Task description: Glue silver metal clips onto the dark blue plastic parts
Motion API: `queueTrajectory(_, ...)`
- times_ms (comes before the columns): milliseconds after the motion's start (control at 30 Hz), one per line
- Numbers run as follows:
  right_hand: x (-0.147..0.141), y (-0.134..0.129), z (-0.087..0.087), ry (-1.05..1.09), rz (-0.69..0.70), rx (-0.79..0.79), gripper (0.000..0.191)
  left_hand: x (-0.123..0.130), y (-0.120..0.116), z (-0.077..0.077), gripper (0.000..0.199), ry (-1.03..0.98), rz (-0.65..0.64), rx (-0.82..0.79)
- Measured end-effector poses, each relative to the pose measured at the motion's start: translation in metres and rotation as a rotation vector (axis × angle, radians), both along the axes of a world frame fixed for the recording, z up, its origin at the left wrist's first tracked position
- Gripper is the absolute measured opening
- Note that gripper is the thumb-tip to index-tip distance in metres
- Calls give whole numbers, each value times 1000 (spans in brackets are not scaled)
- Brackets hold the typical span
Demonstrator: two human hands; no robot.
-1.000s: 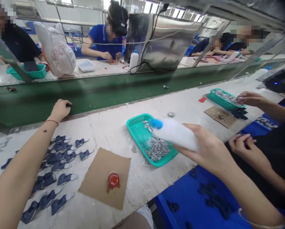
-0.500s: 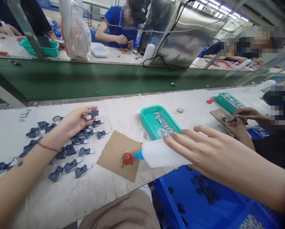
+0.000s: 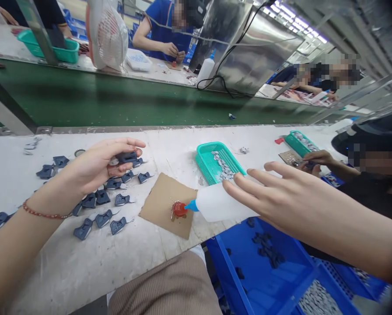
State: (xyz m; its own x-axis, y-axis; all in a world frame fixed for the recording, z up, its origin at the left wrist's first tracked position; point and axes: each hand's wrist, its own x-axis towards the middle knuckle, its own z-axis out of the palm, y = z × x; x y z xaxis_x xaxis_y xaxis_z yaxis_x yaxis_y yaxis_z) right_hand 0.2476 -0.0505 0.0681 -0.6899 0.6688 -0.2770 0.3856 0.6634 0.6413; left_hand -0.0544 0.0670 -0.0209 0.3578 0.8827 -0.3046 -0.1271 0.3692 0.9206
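My left hand is closed around a dark blue plastic piece, held above several similar dark blue pieces with thin wire-like tails on the table. My right hand is spread over a white squeeze bottle, fingers stretched out; its thumb is hidden. The bottle lies on its side, and its blue nozzle rests against a small red cap. That cap sits on a brown cardboard square, with wet-looking smears around it.
Behind the bottle stands a green basket of small grey pieces. Blue bins lie below the table edge. On the right a co-worker's hands work by another green basket. A green strip runs behind the table.
My left hand has turned, and its fingers now reach over the blue piece. My right hand's fingers have spread a little more over the bottle. The view has shifted slightly.
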Motion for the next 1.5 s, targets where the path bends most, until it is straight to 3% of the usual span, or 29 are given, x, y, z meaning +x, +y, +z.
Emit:
queueTrajectory(233,-4,4,3,47,2,-32,38,0,-1,5,13,-2,37,-4)
queueTrajectory(700,-2,3,-2,-11,38,13,36,-6,3,-1,13,-8,-19,36)
queueTrajectory(1033,0,3,-2,133,-56,-65,41,-6,3,-1,13,-3,-19,31)
queueTrajectory(1267,-3,3,-1,-9,2,-11,34,-4,2,1,13,-2,3,20)
queueTrajectory(1500,7,1,-4,32,-28,-44,39,-3,1,3,12,4,12,2)
